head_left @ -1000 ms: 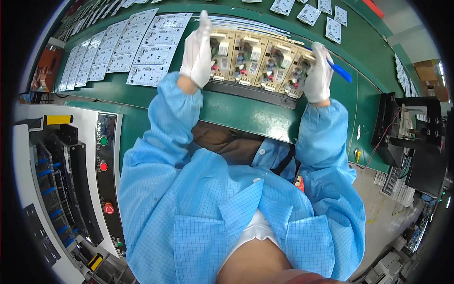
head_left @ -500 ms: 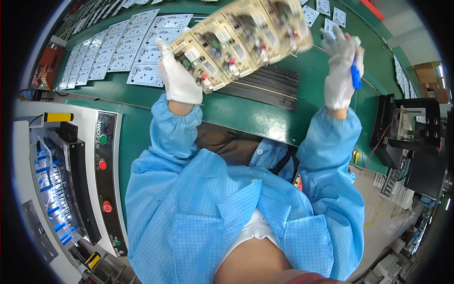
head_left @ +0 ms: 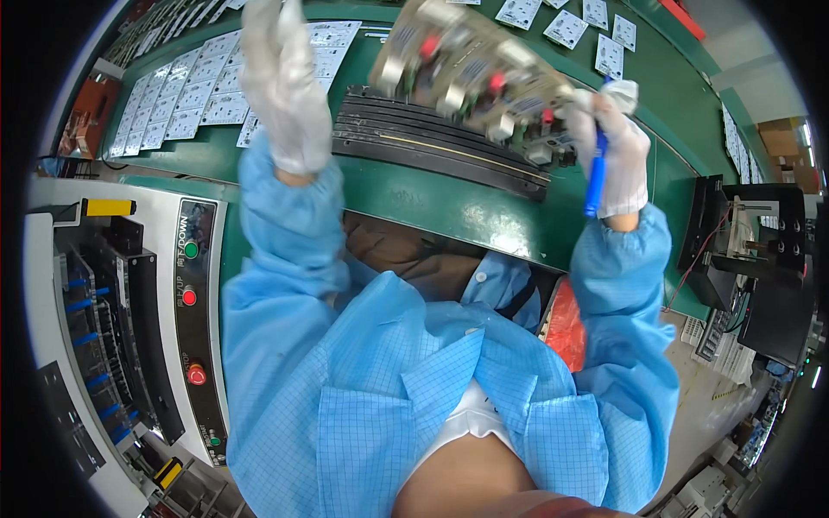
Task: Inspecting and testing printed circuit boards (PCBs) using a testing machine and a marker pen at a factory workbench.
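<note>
My right hand [head_left: 623,148], in a white glove, grips the lower right corner of a tan circuit board panel [head_left: 471,73]. Tall components with red and white parts stand on the panel, which is tilted and smeared by motion. A blue pen [head_left: 596,177] is also tucked in this hand, pointing down toward me. My left hand [head_left: 289,95], gloved too, is off the panel, its fingers stretched away from me and blurred. Under the panel lies a black grooved fixture [head_left: 432,147] on the green table [head_left: 414,194].
White circuit board sheets [head_left: 190,95] lie in rows at the left, partly behind my left hand. Several small white boards [head_left: 566,28] are spread at the far right. A machine with a button panel [head_left: 194,328] stands on my left, a black device [head_left: 760,224] on the right.
The panel has turned and passed from my left hand to my right. My left hand has let go and moved left and away from me. More of the black fixture shows.
</note>
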`<state>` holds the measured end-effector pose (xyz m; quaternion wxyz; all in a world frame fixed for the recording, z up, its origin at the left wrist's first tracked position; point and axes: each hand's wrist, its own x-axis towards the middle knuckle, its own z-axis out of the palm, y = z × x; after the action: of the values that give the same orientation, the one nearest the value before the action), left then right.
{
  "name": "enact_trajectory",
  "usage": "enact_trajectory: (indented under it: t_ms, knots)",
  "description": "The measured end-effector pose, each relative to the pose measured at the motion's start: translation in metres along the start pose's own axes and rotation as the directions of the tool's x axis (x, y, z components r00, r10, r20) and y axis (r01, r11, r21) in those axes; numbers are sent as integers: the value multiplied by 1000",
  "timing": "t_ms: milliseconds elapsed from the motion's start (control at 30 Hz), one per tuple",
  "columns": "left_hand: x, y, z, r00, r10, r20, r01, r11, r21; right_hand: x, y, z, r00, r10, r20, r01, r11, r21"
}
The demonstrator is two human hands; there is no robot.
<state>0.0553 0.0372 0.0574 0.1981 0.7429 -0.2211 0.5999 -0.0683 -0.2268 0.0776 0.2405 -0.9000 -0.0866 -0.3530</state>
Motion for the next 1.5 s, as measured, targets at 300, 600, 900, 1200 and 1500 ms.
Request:
enact_trajectory:
  t_ms: [300, 600, 900, 1200, 1500]
  knots:
    - [16, 37, -4, 470, 564, 679, -199, 817, -541, -11, -24, -5, 882, -181, 435, 338, 886, -316]
    - [9, -1, 117, 189, 578, 793, -243, 811, -533, 28, 55, 38, 938, -82, 337, 186, 940, -287]
    - [54, -62, 65, 403, -19, 915, 758, 567, -322, 24, 157, -43, 955, 290, -55, -295, 940, -169]
    - [156, 60, 143, 276, 89, 957, 378, 905, -193, -8, 328, -45, 998, 0, 58, 41, 713, -700]
    - [163, 288, 342, 575, 555, 602, -260, 821, -509, -14, 315, -40, 963, 150, -224, -250, 809, -533]
